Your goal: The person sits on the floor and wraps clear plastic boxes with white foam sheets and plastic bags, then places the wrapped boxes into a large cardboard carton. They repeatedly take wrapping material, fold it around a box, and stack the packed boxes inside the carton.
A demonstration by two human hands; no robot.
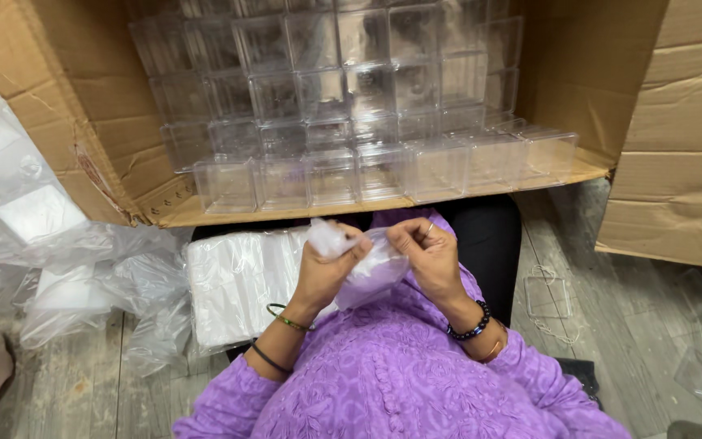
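I see the left hand (328, 264) and right hand (430, 254) both closed on one small clear plastic bag (371, 272), below stacked clear boxes (343, 106).

1. Small pouch (371, 272), held in both hands: thin clear plastic film, glossy, crinkled.
2. Stacked boxes (343, 97): rigid clear plastic, smooth, reflective.
3. Carton (58, 89) around them: brown corrugated cardboard, matt, creased and torn at its edges.
4. Bundle of pouches (233, 280): milky plastic, soft sheen.
5. Loose wrapping (50, 244) by the floor's left edge: wrinkled clear film.
6. Floor (635, 301): grey wood-grain planks, matt.
7. Sleeves (400, 382): purple embroidered cloth, textured.
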